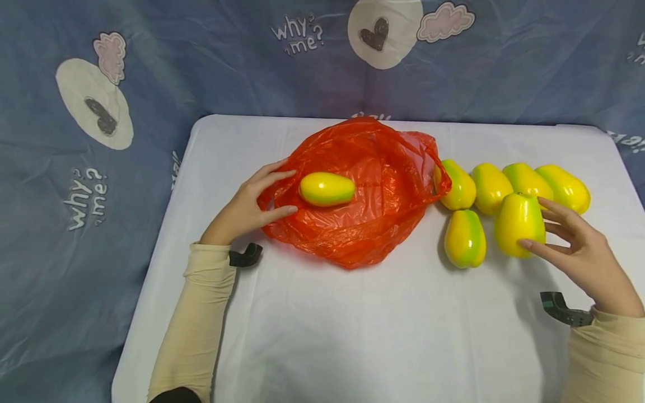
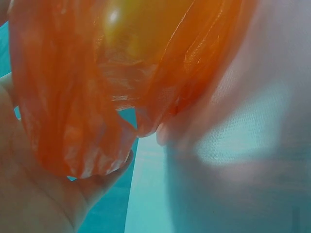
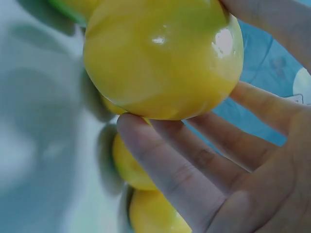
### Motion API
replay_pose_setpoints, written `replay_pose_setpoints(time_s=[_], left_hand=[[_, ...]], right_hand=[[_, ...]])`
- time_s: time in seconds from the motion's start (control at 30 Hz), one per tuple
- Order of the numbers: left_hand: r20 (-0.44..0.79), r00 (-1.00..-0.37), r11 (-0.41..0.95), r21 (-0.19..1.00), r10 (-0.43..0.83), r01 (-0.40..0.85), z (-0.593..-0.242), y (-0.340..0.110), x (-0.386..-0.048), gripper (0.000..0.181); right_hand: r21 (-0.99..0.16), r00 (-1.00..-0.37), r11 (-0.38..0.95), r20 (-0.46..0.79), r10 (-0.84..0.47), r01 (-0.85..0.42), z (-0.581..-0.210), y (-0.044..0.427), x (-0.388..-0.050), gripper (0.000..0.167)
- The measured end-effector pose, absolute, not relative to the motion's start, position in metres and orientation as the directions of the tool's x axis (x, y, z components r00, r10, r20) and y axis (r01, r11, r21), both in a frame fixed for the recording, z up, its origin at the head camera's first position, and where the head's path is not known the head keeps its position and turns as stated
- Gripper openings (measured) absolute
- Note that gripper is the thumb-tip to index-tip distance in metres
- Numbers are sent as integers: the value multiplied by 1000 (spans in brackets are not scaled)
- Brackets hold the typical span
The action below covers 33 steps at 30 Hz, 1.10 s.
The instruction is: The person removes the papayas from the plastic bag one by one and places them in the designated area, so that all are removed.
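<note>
A red plastic bag (image 1: 347, 240) lies spread with its mouth up, and a yellow-green papaya (image 1: 327, 189) lies on its side inside it. At the bag's left edge, my left hand (image 1: 247, 204) holds the gathered rim between its fingers and thumb; orange-looking folds fill that palm in the left wrist view. On the right, my right hand (image 1: 579, 240) grips another papaya (image 1: 520, 225) around its side, stem end up. The right wrist view shows this fruit's rounded end (image 3: 163, 63) against my fingers, held above the table.
Several more papayas lie right of the bag: a back row (image 1: 491, 187) and a single one (image 1: 465, 239) in front. The bag's right edge overlaps the nearest of the row. A white cloth (image 1: 353, 336) covers the table; a blue patterned curtain (image 1: 227, 67) hangs behind.
</note>
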<state>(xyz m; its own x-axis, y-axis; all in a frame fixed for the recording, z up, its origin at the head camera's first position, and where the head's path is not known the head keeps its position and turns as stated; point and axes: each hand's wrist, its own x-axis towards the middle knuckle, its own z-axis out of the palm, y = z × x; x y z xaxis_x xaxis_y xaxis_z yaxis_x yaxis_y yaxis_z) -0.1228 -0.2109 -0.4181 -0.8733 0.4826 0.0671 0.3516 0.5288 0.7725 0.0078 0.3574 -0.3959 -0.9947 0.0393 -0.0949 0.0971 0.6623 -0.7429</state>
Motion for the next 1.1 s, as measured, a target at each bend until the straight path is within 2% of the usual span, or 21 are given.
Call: replay_pose_setpoints(time_s=[0.2, 0.47, 0.87, 1.1], left_hand=[[67, -875, 530, 773, 480, 350, -419, -210, -123, 69], [56, -873, 528, 777, 484, 343, -421, -209, -123, 70], [33, -879, 547, 772, 476, 325, -422, -210, -123, 70], [37, -879, 546, 770, 476, 329, -421, -211, -123, 70]], right_hand=[[-692, -984, 707, -175, 37, 150, -404, 359, 11, 81], [-692, -978, 704, -209, 13, 157, -410, 360, 15, 81], [-646, -940, 733, -340, -26, 213, -414, 361, 13, 83], [-646, -939, 737, -340, -43, 200, -413, 361, 11, 81]])
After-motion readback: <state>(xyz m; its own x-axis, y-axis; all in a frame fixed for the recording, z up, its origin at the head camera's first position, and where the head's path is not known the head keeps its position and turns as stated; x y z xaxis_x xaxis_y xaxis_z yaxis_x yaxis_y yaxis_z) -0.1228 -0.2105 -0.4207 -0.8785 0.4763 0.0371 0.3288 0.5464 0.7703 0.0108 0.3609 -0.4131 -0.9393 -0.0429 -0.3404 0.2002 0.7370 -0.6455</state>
